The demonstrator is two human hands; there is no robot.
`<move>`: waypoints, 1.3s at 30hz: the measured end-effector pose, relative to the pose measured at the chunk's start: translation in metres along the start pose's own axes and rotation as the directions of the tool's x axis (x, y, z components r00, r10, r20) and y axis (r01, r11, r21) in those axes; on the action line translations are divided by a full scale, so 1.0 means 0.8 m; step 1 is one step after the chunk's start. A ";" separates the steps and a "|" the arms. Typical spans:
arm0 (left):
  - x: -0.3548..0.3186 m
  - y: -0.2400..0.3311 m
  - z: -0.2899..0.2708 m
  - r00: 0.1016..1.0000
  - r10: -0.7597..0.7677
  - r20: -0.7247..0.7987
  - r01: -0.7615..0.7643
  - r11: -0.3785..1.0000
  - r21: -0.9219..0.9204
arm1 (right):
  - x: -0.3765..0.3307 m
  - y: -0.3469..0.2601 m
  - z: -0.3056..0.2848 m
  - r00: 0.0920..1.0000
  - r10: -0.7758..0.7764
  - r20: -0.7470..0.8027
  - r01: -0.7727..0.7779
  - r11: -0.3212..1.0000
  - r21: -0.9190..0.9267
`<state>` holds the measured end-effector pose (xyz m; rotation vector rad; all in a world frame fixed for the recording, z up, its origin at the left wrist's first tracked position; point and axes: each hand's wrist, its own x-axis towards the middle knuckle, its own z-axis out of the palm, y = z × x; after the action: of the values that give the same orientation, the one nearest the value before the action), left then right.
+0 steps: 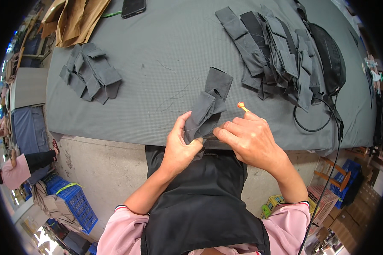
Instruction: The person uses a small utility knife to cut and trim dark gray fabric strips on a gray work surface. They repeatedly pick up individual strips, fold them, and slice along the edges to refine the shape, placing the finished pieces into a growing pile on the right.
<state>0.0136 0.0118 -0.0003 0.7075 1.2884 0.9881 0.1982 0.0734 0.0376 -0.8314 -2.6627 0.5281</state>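
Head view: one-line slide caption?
Left hand holding a grey fabric piece, right hand gripping an orange-ended tool, at a grey table's edge.

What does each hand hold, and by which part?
Left hand: grey cloth piece, by its near end. Right hand: yellow stick, below its orange end.

Two fabric piles (90, 71) (281, 57), one phone (133, 7)

Garment workshop: cloth-covered worktable (157, 38), piled grey fabric pieces (281, 55), blue plastic crate (78, 208), stacked cardboard boxes (361, 208)
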 end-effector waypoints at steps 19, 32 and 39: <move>0.005 -0.006 -0.009 1.000 -0.003 -0.018 0.001 0.994 -0.110 | -0.009 -0.001 0.011 0.936 0.244 -0.252 -0.161 0.937 0.309; 0.023 0.021 -0.021 0.987 0.056 0.148 0.026 0.865 -0.501 | 0.005 -0.081 0.089 0.675 0.735 -0.072 -0.303 0.364 0.881; 0.028 0.025 -0.024 0.979 0.137 0.152 -0.020 0.804 -0.595 | 0.006 -0.083 0.088 0.672 0.655 -0.345 -0.298 0.666 0.683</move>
<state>-0.0090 0.0386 0.0041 0.3522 0.7169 1.2784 0.1356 0.0075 0.0040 -1.2785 -1.5408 0.9772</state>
